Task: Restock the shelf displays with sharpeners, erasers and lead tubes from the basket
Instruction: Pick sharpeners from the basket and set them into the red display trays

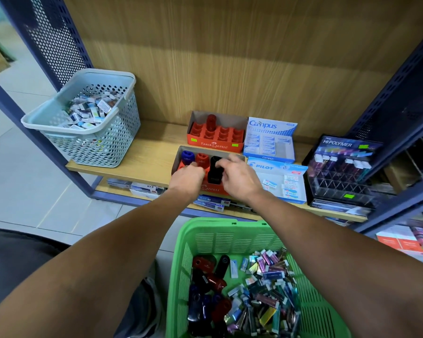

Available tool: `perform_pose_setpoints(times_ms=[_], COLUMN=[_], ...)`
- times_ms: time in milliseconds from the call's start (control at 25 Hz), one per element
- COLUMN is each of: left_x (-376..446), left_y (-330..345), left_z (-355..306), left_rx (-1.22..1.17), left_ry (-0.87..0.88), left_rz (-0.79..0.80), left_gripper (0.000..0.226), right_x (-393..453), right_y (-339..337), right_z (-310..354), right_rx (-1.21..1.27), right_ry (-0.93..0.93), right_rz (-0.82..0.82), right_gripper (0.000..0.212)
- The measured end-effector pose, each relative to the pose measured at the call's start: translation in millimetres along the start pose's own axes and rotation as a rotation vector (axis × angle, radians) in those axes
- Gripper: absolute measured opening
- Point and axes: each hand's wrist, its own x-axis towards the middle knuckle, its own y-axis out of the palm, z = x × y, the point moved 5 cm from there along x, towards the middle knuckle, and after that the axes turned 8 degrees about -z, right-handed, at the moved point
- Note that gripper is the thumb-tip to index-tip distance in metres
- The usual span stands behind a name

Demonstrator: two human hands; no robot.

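The right hand (237, 175) had its fingers curled round the top of the black sharpener (215, 170) in the front box (211, 189), just beside the left hand (187, 178), whose grip I could not tell; the sharpener looked light, hard and smooth, best held by its sides.

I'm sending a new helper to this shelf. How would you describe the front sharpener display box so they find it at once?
On the wooden shelf, look between the grey basket and the Pilot eraser box. The front Faber-Castell box sits at the shelf's edge under both hands. Unlike the rear Faber-Castell box with one red sharpener, it holds blue, red and black ones.
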Motion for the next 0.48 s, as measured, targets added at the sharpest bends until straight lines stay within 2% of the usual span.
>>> perform_pose_setpoints(times_ms=[120,280,400,480], left_x=[-11,-46,-78,-99], left_y=[-7,1,29,57], left_z=[-5,-37,-54,-60], left_rx=[-0.107,-0.243,-0.275,-0.23], left_ry=[0.022,0.1,0.132,0.157], left_rz=[0.018,0.038,0.203,0.385], left_gripper=[0.036,0.02,0.013,0.006], right_x=[-14,-60,-100,-124], right_y=[-16,-10,6,26], right_z=[7,15,10,3], right_rx=[0.039,0.082,0.049,-0.03], right_ry=[-0.036,-0.075,-0.05,-0.036], right_rz=[-0.04,0.027,0.111,0.261], right_gripper=[0.026,0.013,0.011,0.012])
